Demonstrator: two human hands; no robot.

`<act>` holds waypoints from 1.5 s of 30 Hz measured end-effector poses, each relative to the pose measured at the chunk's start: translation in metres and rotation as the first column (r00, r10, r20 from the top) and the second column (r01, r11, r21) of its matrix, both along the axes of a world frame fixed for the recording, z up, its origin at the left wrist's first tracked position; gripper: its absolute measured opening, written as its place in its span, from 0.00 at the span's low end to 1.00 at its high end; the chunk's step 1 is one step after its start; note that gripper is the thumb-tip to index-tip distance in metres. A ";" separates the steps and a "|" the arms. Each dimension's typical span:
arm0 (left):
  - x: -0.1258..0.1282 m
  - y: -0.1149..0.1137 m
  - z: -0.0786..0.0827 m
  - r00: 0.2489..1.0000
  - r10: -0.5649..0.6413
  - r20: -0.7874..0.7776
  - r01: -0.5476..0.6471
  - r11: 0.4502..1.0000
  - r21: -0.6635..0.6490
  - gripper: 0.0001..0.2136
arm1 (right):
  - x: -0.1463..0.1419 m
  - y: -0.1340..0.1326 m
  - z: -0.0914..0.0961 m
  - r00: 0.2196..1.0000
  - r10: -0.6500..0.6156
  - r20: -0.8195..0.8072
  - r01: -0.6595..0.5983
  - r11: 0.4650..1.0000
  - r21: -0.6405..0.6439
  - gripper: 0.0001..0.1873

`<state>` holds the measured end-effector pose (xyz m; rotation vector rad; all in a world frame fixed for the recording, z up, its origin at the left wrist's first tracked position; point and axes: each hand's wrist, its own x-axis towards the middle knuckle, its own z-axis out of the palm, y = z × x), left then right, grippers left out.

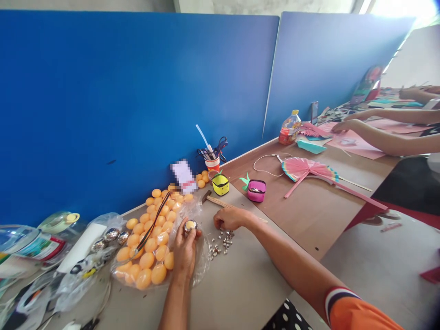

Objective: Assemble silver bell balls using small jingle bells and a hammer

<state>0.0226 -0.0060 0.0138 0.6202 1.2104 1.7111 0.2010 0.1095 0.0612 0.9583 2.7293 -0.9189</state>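
Silver ball (190, 226): up in the left grip (185, 250), fingers closed round it, orange patch (190, 224) showing on top.
Right grip (228, 218): fingers curled down by the silver bits (226, 242) on the table (247, 275); whether they pinch one, I can't tell.
Handling: I'd keep that patch uppermost and lift bits singly.
Clear bag (202, 263): crowded with orange balls (147, 260).
Pink basket (260, 195): something shiny (255, 189) inside.
Yellow basket (222, 188): contents unclear.
Paper cup (212, 164): straw (202, 136), cords (222, 144).
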 end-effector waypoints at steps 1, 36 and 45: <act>0.000 0.000 0.000 1.000 0.001 -0.006 -0.001 1.000 -0.004 0.29 | -0.001 -0.001 -0.001 1.000 -0.014 -0.002 0.014 1.000 0.006 0.17; 0.006 -0.004 0.010 0.999 -0.028 -0.038 0.027 1.000 -0.009 0.27 | -0.037 -0.022 -0.020 0.553 -0.573 -0.605 -0.136 0.654 -0.744 0.12; 0.002 -0.003 -0.002 0.994 -0.047 -0.101 0.045 0.999 -0.023 0.25 | -0.043 -0.030 -0.016 0.621 -0.536 -0.572 0.073 0.766 -0.639 0.03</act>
